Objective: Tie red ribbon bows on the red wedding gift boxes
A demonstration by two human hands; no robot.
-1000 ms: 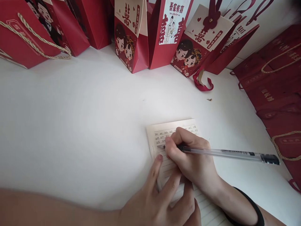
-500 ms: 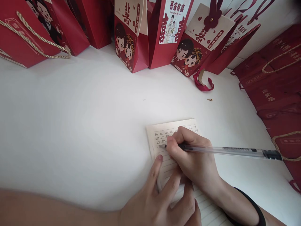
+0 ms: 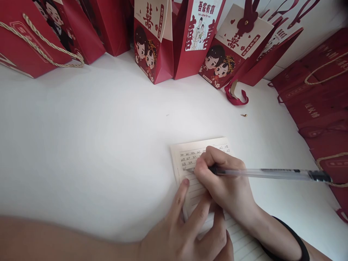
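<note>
Pinching a clear plastic pen (image 3: pixel 272 173): right hand (image 3: pixel 230 185). Left hand's fingers (image 3: pixel 199 216) sit kinda spread on the lower-right cream lined notepad (image 3: pixel 199 144).

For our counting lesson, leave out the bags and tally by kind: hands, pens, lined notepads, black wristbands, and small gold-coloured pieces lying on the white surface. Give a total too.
Hands: 2 (left hand, right hand)
Pen: 1
Lined notepad: 1
Black wristband: 1
Small gold-coloured piece: 1
Total: 6
</note>
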